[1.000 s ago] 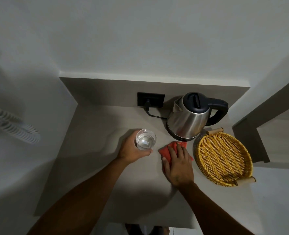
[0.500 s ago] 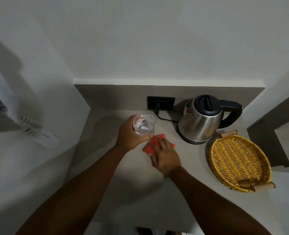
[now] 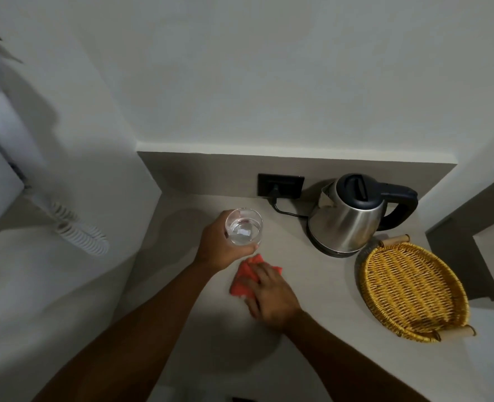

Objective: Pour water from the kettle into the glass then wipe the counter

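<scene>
- The left hand (image 3: 221, 248) is wrapped around a clear drinking glass (image 3: 243, 230) with water in it; whether the glass rests on the counter or is held just above it cannot be told.
- The right hand (image 3: 270, 294) lies flat, palm down with fingers spread, pressing a small red cloth (image 3: 244, 278) onto the pale beige counter (image 3: 312, 285); it covers the cloth rather than gripping it.
- The cloth sits just below the glass, between the two hands, its left part showing past the fingers.
- A stainless-steel electric kettle with a black lid and handle (image 3: 347, 216) stands upright on its base to the right of the left hand, well apart from both hands.
- Its black cord runs to a black wall socket (image 3: 280, 185) beyond the glass.
- A round yellow wicker tray with wooden handles (image 3: 413, 291) lies to the right of the right hand, just beside the kettle.
</scene>
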The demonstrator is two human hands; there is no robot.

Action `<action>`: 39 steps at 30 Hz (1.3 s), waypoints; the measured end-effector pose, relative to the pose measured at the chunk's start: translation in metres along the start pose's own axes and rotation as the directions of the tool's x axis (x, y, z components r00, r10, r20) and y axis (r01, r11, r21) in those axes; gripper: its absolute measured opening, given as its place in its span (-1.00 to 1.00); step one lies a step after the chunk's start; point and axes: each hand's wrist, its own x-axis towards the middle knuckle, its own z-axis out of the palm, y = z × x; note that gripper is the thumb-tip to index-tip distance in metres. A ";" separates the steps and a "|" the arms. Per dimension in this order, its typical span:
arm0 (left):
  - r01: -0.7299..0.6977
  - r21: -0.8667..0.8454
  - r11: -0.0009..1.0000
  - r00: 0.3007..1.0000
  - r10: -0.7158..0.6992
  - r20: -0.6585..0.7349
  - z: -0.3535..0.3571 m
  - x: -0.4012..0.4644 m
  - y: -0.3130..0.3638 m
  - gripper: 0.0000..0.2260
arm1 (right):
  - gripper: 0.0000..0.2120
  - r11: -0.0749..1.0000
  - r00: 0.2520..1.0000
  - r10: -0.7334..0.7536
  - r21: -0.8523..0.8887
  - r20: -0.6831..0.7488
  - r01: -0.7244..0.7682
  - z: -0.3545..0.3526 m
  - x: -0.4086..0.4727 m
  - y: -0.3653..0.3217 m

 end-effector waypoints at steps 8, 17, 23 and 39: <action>0.074 -0.045 0.996 0.994 -0.070 0.078 0.028 -0.017 0.000 -0.29 | -0.47 0.878 0.878 0.451 -0.097 -0.161 -0.469 -0.035 -0.035 0.078; 0.110 -0.109 0.988 0.986 -0.095 0.134 0.064 -0.040 0.001 -0.29 | -0.48 0.863 0.855 0.489 -0.046 -0.175 -0.503 -0.046 -0.050 0.074; 0.099 -0.121 0.988 0.990 -0.086 0.108 0.069 -0.042 0.002 -0.31 | -0.53 0.855 0.798 0.502 0.049 -0.334 -0.517 -0.083 -0.074 0.076; 0.047 -0.101 0.994 0.993 -0.035 0.110 0.069 -0.048 0.010 -0.30 | -0.39 0.581 0.568 0.795 -0.002 -0.212 -0.814 -0.104 -0.107 0.136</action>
